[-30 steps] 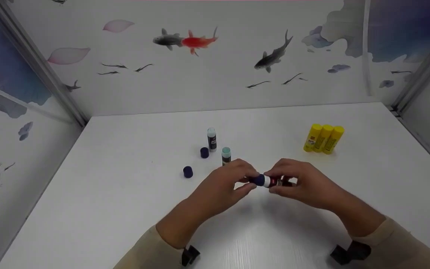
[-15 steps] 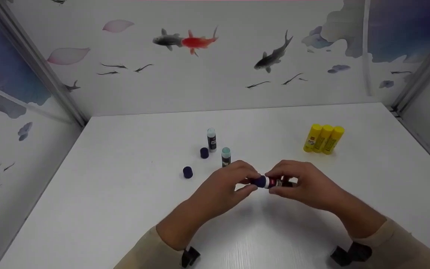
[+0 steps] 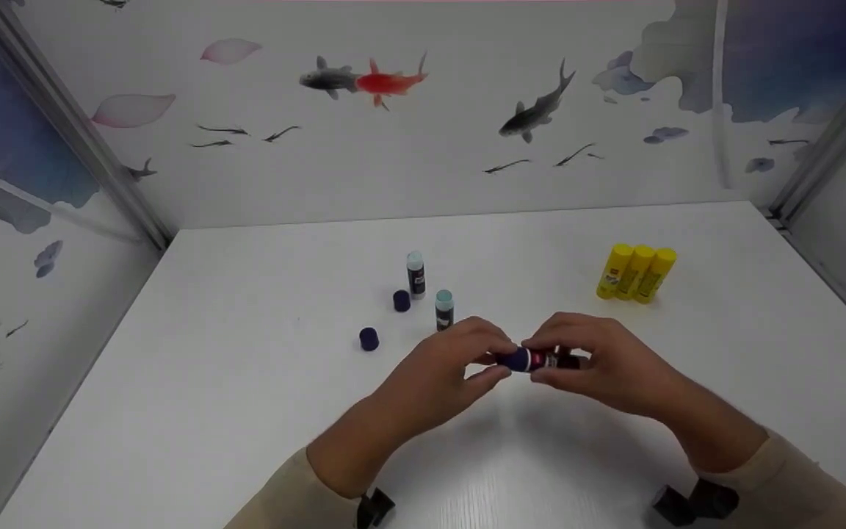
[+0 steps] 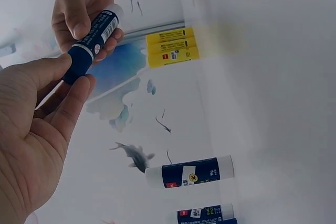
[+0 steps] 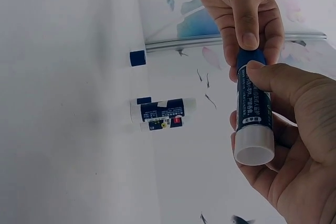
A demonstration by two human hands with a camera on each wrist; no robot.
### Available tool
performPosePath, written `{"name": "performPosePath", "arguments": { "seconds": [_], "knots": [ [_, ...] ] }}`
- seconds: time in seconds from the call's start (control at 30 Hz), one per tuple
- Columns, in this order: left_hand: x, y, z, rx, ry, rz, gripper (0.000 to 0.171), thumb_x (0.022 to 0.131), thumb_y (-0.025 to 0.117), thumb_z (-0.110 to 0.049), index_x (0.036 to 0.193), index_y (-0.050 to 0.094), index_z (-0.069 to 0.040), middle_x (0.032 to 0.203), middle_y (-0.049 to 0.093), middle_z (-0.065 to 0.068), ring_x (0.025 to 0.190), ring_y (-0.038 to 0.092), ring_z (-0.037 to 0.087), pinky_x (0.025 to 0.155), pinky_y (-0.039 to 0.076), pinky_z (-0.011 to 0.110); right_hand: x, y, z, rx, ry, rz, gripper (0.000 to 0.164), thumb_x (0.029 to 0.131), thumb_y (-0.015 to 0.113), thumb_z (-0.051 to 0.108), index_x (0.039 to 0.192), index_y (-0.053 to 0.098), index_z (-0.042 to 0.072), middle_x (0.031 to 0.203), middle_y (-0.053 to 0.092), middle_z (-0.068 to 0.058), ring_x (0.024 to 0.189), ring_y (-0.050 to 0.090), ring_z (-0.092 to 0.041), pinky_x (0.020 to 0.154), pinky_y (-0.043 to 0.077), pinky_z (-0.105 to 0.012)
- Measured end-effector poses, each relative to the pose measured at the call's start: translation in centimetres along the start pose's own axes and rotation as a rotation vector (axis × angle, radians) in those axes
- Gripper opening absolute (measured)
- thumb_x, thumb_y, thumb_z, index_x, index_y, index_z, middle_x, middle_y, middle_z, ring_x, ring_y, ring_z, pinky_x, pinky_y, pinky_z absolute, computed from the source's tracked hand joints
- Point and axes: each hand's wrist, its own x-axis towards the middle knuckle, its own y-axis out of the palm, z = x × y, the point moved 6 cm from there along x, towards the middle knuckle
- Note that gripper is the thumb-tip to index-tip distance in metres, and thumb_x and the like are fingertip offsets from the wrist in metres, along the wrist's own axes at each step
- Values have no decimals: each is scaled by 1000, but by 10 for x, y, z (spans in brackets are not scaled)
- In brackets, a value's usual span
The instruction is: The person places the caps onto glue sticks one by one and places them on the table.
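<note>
A dark blue glue stick (image 5: pixel 254 103) is held sideways above the table between both hands. My left hand (image 3: pixel 452 360) pinches its blue cap (image 4: pixel 79 62) between thumb and fingertips. Around the labelled barrel curl the thumb and fingers of my right hand (image 3: pixel 599 360); its white base (image 5: pixel 254 146) points toward the right wrist camera. The cap sits against the barrel, with a thin white ring showing between them. Just beyond the left hand, a glue stick without its cap (image 3: pixel 444 310) stands upright, and another uncapped one (image 3: pixel 416 275) stands farther back.
Two loose blue caps (image 3: pixel 402 300) (image 3: pixel 369 339) are on the white table (image 3: pixel 247 397), left of the uncapped sticks. Three yellow glue sticks (image 3: pixel 636 273) stand side by side at the back right. A wall printed with fish (image 3: pixel 393 147) closes off the far edge.
The cap has slid farther onto the glue stick: the wide white band seen earlier has narrowed to a thin ring. The left hand has shifted slightly right with it.
</note>
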Motion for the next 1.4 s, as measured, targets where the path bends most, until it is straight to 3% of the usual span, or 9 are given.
{"name": "performPosePath", "arguments": {
  "seconds": [0.83,1.4],
  "knots": [
    [-3,1,-3,-43,-13,-51,33,96,73,-10,129,72,-9,122,70,5,111,70,5,96,52,10,-3,-1,9,-42,-30,-30,32,90,82,10,118,78,24,108,71,7,90,66,-10,74,62,-22],
    [-1,2,-4,-32,-8,-59,32,96,73,-9,128,74,-10,121,71,4,111,70,4,95,52,10,-3,-2,10,-60,-38,-35,29,91,81,15,118,78,26,107,72,8,90,65,-10,75,61,-22]
  ]
}}
